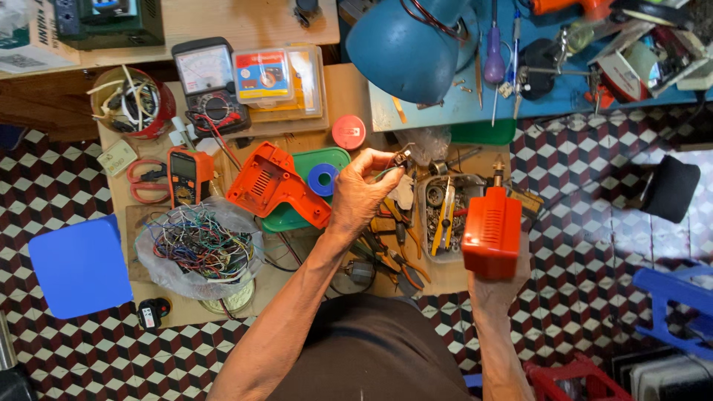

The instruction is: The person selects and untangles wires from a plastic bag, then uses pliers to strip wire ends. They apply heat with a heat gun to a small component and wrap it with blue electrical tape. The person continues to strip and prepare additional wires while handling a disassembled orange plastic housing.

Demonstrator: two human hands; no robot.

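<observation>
The small dark metal part [402,157] sat pinched between the thumb and fingertips of the left hand [362,194], raised above the middle of the cluttered wooden workbench [349,89]; thin wires seemed to trail from it, though it was too small to identify. The right hand [496,286] was wrapped from beneath around a boxy orange plastic tool body [492,232], its metal tip [498,170] pointing away from the person, close to the pinched part but not touching it. Most of that hand was hidden behind the tool, so only the closed hold itself was plain.

Just below the left hand lay a clear plastic tray of screwdrivers and small hardware [444,215]. To its left rested a loose orange plastic housing shell [273,183] partly over a green tray holding a blue spool [323,179], then an orange handheld multimeter [189,176] and a bag of tangled coloured wires [199,243].

The light fingertip pinch looked the weak point: the part could probably slip and vanish into the clutter or onto the patterned floor. If the tip was hot, which could not be told, fingers so near it risked a burn.

A blue desk lamp shade [410,46] covered the bench behind it.
</observation>
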